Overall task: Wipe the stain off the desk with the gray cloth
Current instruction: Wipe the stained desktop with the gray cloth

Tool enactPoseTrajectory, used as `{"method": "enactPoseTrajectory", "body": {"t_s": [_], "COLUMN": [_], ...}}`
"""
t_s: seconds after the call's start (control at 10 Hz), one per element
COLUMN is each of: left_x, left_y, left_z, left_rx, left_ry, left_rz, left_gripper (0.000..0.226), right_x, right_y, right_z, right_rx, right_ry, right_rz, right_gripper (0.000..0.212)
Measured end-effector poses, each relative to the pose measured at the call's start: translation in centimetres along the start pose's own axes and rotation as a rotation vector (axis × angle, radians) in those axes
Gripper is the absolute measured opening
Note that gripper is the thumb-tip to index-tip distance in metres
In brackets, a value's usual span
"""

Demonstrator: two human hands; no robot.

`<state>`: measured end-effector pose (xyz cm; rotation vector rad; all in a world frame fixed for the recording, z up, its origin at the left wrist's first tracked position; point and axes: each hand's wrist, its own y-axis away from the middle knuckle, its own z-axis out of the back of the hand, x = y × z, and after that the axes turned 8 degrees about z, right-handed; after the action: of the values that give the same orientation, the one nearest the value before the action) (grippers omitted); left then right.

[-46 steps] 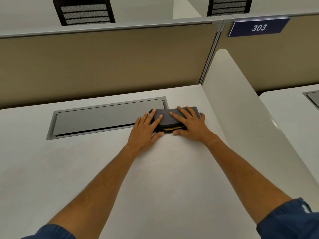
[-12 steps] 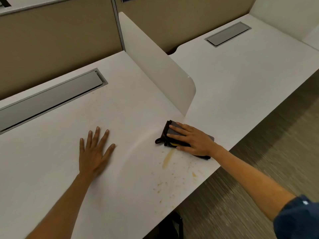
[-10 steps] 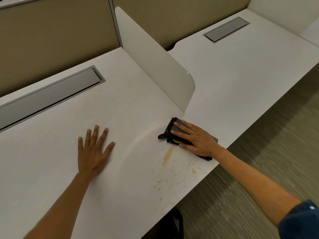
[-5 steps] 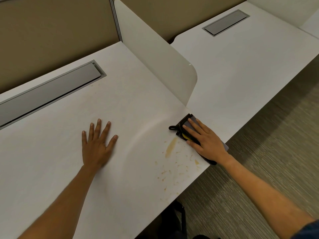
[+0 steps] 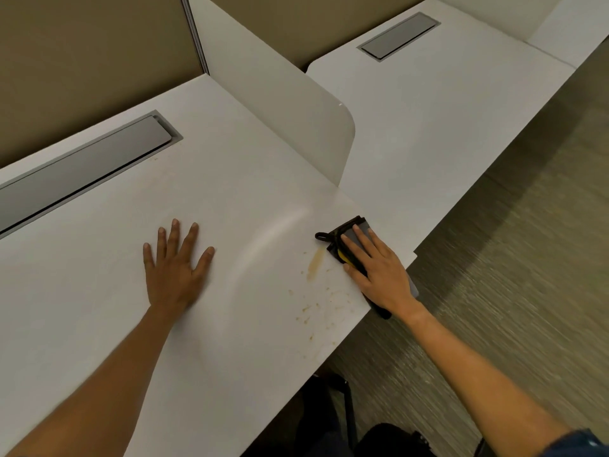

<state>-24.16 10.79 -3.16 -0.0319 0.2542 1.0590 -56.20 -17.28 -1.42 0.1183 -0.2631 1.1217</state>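
Note:
A folded gray cloth [image 5: 354, 233] with a dark edge and a yellow layer lies on the white desk [image 5: 230, 192] near its right front edge. My right hand [image 5: 379, 272] presses flat on the cloth, covering most of it. Just left of the cloth is a brownish streak of stain [image 5: 315, 263], with small specks [image 5: 313, 308] scattered toward the desk's front edge. My left hand [image 5: 176, 265] rests flat on the desk, fingers spread, well to the left of the stain.
A white divider panel [image 5: 283, 103] stands behind the cloth, separating a neighbouring desk [image 5: 445, 110]. A gray cable cover [image 5: 82, 169] is set into the desk at the back left. Beige partitions [image 5: 82, 61] rise behind. Carpeted floor [image 5: 510, 258] lies beyond the front edge.
My right hand has slid the cloth from beside the cable cover to the desk's right front edge, next to the stain. My left hand let go of the cloth and lies flat.

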Motion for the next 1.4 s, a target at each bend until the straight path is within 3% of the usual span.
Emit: {"method": "enactPoseTrajectory", "body": {"t_s": [0.5,1.2,1.4], "left_x": [0.2,0.1,0.2], "left_y": [-0.1,-0.1,-0.2], "left_z": [-0.1,0.0,-0.1], "left_rx": [-0.003,0.001,0.002], "left_ry": [0.018,0.023,0.02], "left_rz": [-0.006,-0.007,-0.006], "left_gripper": [0.074,0.073,0.073], "right_x": [2.8,15.3,18.7], "right_y": [1.3,8.3,9.3], "right_z": [-1.0,-5.3,-6.2], "right_rx": [-0.063,-0.037,-0.013], "right_ry": [-0.021,-0.089,-0.105], "right_rz": [-0.049,-0.058,0.021], "right_gripper": [0.059,0.064,0.063]}}
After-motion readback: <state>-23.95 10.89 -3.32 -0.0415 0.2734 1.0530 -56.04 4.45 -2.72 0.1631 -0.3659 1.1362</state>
